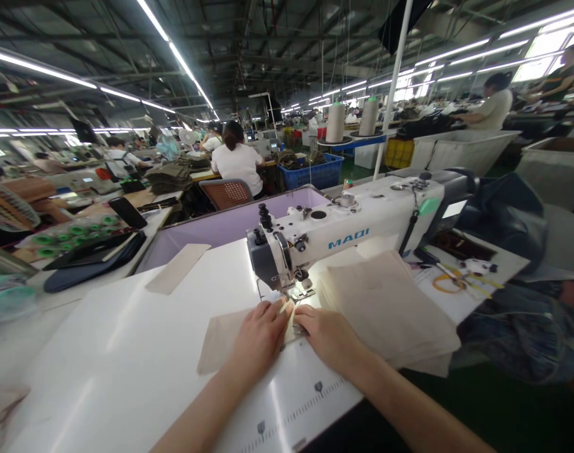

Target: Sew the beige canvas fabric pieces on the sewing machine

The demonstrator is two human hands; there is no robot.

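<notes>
From my remote station, I see the left hand (263, 330) flat on beige cloth (222, 340) before the sewing machine's (362, 217) presser foot (305, 294); the right hand (331, 336) curls beside it, grip impossible to tell. A forward slip, I judge, could catch fingers.

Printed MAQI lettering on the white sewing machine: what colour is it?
The printed MAQI lettering is blue, best seen in the head view.

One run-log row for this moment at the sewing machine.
left hand: on beige panel; right hand: near presser foot, grip unclear; fabric stack: beside right hand; loose piece: flat on table, left of sewing machine
</notes>
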